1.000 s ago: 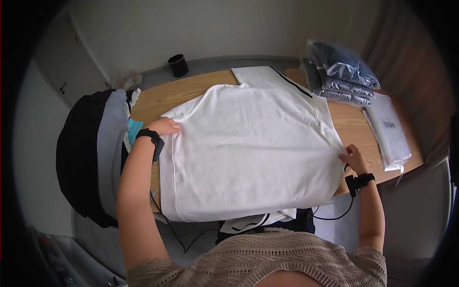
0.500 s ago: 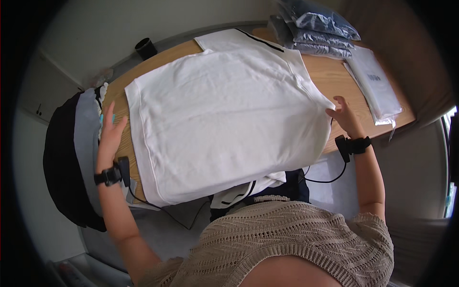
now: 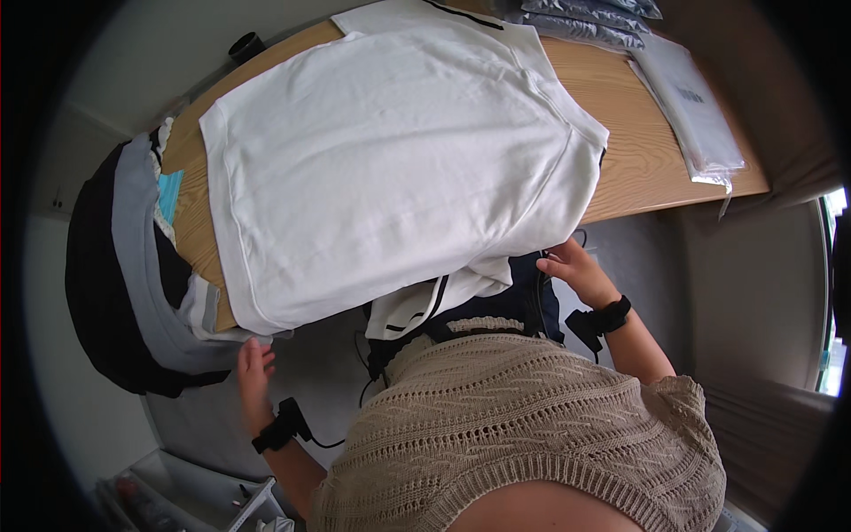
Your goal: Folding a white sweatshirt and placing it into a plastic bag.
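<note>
A white sweatshirt (image 3: pixel 399 168) lies spread on the wooden table, its ribbed hem to the left. One sleeve with a black stripe (image 3: pixel 417 310) hangs over the near edge by my lap; the other lies at the far side. My left hand (image 3: pixel 255 377) is open below the near hem corner, with its fingertips close to grey and white cloth at the table edge. Just off the near right side of the sweatshirt is my right hand (image 3: pixel 581 275), thumb and fingers apart; whether the fingertips touch the fabric I cannot tell. Both wrists wear black straps with cables.
Folded black and grey garments (image 3: pixel 133 257) drape over the table's left end, beside a light-blue piece (image 3: pixel 168 195). Flat clear plastic bags (image 3: pixel 691 106) lie at right, near bagged dark garments (image 3: pixel 589 22). A black cup (image 3: pixel 246 48) stands far left; a white bin (image 3: pixel 191 488) sits on the floor.
Both hands have come down toward me: the left from beside the hem to the near corner, the right from the collar side to the near edge. The view has tilted lower.
</note>
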A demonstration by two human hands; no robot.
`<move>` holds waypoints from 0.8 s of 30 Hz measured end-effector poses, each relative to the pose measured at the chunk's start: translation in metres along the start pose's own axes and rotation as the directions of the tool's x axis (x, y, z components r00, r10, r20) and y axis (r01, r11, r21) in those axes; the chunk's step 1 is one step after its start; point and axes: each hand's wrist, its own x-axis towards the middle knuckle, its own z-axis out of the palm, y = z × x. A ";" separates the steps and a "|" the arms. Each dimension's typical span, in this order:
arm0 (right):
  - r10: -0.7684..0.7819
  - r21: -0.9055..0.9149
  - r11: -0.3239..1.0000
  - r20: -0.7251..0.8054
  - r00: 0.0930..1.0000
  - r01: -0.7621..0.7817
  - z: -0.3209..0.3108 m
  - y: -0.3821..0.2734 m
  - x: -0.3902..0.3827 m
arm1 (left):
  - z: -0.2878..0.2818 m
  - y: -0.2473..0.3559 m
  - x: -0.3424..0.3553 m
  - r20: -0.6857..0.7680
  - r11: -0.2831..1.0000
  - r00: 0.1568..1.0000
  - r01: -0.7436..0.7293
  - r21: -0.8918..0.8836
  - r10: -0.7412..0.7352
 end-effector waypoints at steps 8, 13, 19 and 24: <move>-0.018 0.071 0.997 -0.003 1.000 0.018 -0.009 0.017 -0.004 | 0.036 -0.025 0.022 0.114 0.829 0.906 -0.316 -0.461 0.408; -0.011 0.305 0.952 0.031 0.999 0.001 -0.007 0.018 -0.009 | 0.032 -0.032 0.015 0.212 0.836 0.955 -0.059 -0.545 0.206; 0.053 -0.052 0.997 0.089 0.995 -0.048 -0.017 0.018 -0.012 | 0.014 -0.008 -0.020 0.134 0.796 0.978 -0.048 -0.604 0.160; -0.001 0.223 0.975 0.013 1.000 -0.002 -0.024 0.005 -0.019 | 0.008 0.002 -0.032 0.090 0.795 0.963 -0.154 -0.587 0.253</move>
